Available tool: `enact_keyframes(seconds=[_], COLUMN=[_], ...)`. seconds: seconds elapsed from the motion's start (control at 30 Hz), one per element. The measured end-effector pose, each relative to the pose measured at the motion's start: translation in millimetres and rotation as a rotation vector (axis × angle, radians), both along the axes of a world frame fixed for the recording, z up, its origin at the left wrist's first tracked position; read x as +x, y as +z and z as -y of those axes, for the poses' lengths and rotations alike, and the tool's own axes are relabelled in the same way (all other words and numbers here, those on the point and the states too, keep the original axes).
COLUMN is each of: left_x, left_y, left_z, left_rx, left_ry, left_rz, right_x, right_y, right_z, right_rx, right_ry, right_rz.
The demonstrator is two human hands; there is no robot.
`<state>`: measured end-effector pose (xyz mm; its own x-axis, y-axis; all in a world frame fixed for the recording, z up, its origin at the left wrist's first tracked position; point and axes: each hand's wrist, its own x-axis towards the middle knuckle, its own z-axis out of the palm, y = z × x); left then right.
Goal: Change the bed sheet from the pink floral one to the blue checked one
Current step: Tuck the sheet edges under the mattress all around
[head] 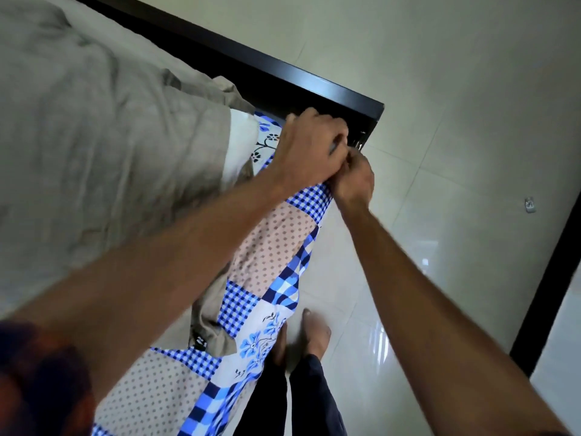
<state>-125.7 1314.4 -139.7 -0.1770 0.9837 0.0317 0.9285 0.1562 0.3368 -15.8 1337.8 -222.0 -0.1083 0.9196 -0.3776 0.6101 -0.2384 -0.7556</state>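
Blue checked sheet [273, 247] under curled fingers [336, 130]

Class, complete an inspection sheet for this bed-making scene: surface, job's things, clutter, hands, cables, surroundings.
Surface: bed with a dark bed frame; a grey blanket is bunched on top.
Job's things: the blue checked sheet lies along the near edge; pink floral sheet not seen.
Clutter: small object on the floor, too small to identify.
Hands: left hand and right hand both grip the sheet at the bed corner.
Cables: nothing seen.
Surroundings: glossy tiled floor; bare feet beside the bed.
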Motion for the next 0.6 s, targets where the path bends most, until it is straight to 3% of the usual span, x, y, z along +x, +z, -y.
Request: enact_keyframes(seconds=[0.07,0.13,0.23,0.3,0.43,0.6], left_x=[15.1,21.4,41.3,41.3,44.3,42.8], left_y=[3.8,-1.2,-9.2,-23.6,-43.0,-38.1], left_z=[39.2,80.8,154.4,195.0,214.3,207.3], left_rx=[0.223,0.302,0.286,0.139,-0.180,-0.168], left_ry=[0.099,0.260,0.366,0.345,0.283,0.108], left_rz=[0.122,0.253,0.314,0.196,-0.116,-0.025], right_x=[3.1,-3.6,-9.7,-9.8,0.3,6.7], right_y=[18.5,34.5,33.9,25.5,14.5,25.4], right_z=[31.0,58.4,93.7,105.8,87.9,58.4], right_rx=[0.308,0.440,0.542,0.601,0.529,0.317], right_ry=[0.071,0.254,0.583,0.748,0.735,0.553], right_rz=[-0.075,-0.087,0.043,0.171,0.340,0.273])
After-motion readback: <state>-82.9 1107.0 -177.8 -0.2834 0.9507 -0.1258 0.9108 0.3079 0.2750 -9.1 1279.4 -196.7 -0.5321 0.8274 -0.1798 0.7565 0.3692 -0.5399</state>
